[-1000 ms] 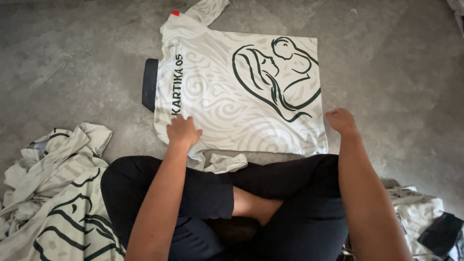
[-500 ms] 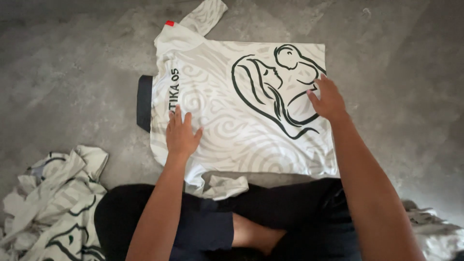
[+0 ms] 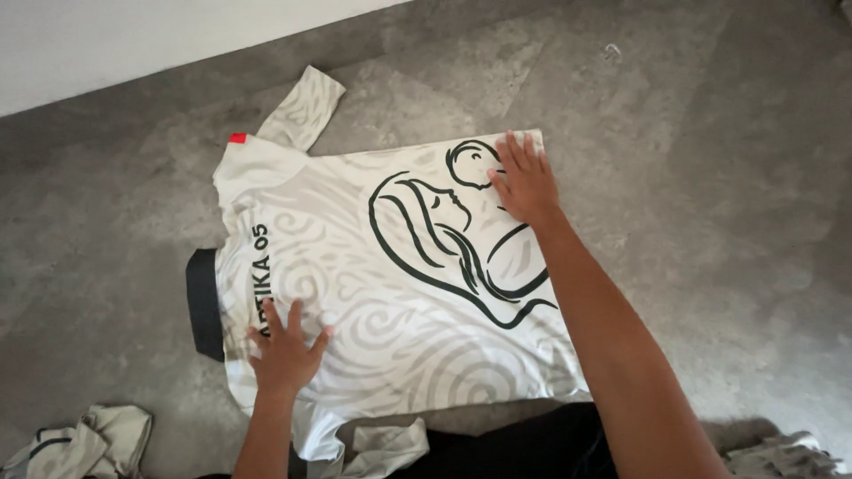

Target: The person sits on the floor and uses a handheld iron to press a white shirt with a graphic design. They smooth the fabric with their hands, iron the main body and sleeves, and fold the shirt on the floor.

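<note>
Flat on rough grey concrete floor (image 3: 728, 222), both spread-fingered hands, left hand (image 3: 286, 353) and right hand (image 3: 525, 184), atop swirl-patterned white shirt (image 3: 355, 293).

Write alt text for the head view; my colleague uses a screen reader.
Two bare hands press flat on a white swirl-patterned shirt spread on a grey floor: left hand near the collar end, right hand on its black line drawing.

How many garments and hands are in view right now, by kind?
Flat white patterned shirt: 1
Crumpled garments at the lower edge, one left, one right: 2
Hands pressed flat on the shirt, left hand and right hand: 2
Total: 5
</note>
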